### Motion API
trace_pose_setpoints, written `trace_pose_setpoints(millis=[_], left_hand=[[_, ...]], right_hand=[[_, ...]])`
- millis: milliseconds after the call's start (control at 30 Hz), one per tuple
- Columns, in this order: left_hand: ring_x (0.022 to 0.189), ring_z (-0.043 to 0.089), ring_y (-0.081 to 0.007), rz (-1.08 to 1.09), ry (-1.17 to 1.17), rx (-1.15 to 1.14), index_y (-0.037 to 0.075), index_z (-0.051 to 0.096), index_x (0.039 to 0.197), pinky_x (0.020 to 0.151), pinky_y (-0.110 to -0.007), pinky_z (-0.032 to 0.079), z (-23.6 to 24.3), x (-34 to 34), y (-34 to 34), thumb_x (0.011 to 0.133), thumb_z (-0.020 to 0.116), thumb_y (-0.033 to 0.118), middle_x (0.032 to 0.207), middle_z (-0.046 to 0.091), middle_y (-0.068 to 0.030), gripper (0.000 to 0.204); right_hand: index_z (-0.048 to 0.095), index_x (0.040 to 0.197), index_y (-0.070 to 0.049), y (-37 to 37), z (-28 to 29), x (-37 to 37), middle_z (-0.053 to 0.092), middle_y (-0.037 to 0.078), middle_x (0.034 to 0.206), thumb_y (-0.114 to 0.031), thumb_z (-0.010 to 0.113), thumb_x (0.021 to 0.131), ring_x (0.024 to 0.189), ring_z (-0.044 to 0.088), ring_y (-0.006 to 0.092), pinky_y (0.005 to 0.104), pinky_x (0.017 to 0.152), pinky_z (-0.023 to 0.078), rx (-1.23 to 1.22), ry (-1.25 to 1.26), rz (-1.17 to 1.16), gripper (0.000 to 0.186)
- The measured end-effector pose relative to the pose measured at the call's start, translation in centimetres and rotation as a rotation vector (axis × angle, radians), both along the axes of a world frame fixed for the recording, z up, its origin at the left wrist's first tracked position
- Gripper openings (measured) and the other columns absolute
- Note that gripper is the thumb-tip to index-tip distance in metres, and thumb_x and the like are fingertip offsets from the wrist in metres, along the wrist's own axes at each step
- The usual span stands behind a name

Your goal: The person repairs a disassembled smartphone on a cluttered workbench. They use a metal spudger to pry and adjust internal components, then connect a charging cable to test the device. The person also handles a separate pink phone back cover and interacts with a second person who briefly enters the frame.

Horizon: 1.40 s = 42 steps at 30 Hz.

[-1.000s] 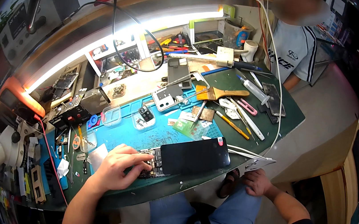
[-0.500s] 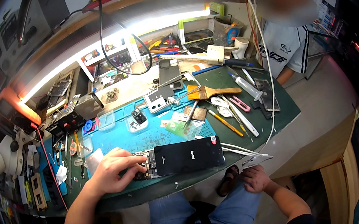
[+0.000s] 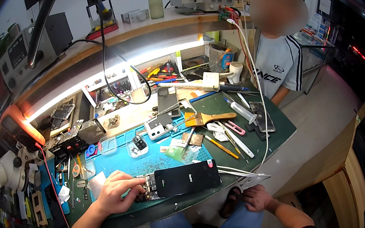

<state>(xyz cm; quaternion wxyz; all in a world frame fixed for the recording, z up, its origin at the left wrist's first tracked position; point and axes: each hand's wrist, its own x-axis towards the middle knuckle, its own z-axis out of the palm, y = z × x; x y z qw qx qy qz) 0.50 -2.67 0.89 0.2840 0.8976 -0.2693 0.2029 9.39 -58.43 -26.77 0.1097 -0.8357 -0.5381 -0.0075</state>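
Green matting [image 3: 280,130] spreads before you; near its front edge lies the black phone screen [image 3: 179,180], long axis running left to right, right end angled away. Your left hand [image 3: 113,194] is nearer, its fingertips [image 3: 137,182] at the exposed circuit board [image 3: 150,188] left of the screen; whether they pinch or merely touch cannot be told. Your right hand [image 3: 256,197] rests curled at your knee [image 3: 242,219], palm hidden.

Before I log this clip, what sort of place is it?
Likely a phone repair workshop: a phone screen and exposed circuit board by the left hand, plus a brush on the workbench.
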Motion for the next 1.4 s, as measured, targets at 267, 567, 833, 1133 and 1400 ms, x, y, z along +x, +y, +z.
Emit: trace_pose_setpoints(millis=[267,567,833,1133,1400], left_hand=[[0.068,0.065,-0.0134,0.212,0.112,-0.708,-0.003,0.07,0.12,0.069,-0.029,0.048,-3.2,-0.2,2.0,0.121,0.033,0.039,0.069,0.071,-0.008,0.057],[0.064,0.056,-0.011,0.32,0.139,-0.989,0.001,0.054,0.142,0.058,-0.025,0.048,-3.3,0.2,1.0,0.118,0.04,0.029,0.084,0.061,-0.0058,0.039],[0.07,0.051,-0.0111,0.24,0.14,-1.077,0.01,0.047,0.11,0.064,-0.026,0.047,-4.2,0.7,1.0,0.104,0.065,0.001,0.097,0.053,-0.0033,0.02],[0.056,0.025,-0.0092,0.266,0.146,-0.666,0.007,0.035,0.066,0.048,-0.034,0.022,-3.3,-0.2,0.0,0.101,0.076,0.008,0.06,0.026,0.0042,0.054],[0.052,0.034,-0.0183,0.134,0.081,-0.552,0.003,0.044,0.068,0.049,-0.038,0.032,-3.5,-0.3,0.0,0.108,0.07,0.027,0.057,0.039,-0.0064,0.053]], right_hand=[[0.072,0.128,-0.012,0.2,0.6,0.0,0.072,0.013,0.124,-0.039,0.064,0.089,0.118,0.068,0.0333,0.0509,0.102,0.05,0.025,-0.008,0.015,0.048],[0.074,0.126,-0.012,1.2,2.1,-0.1,0.072,0.013,0.123,-0.041,0.063,0.089,0.116,0.068,0.0335,0.0523,0.102,0.049,0.058,-0.034,0.013,0.047],[0.078,0.112,-0.014,2.4,3.1,-0.6,0.074,0.009,0.113,-0.037,0.066,0.077,0.11,0.068,0.0326,0.0512,0.097,0.046,0.053,-0.023,-0.003,0.043],[0.076,0.103,-0.013,1.8,1.3,-0.3,0.072,0.01,0.111,-0.036,0.071,0.069,0.108,0.067,0.0318,0.0527,0.098,0.044,0.059,0.005,-0.011,0.041],[0.076,0.101,-0.012,2.8,-0.7,-0.4,0.071,0.013,0.104,-0.025,0.071,0.067,0.104,0.067,0.0364,0.0538,0.092,0.054,0.161,0.162,-0.082,0.036]])
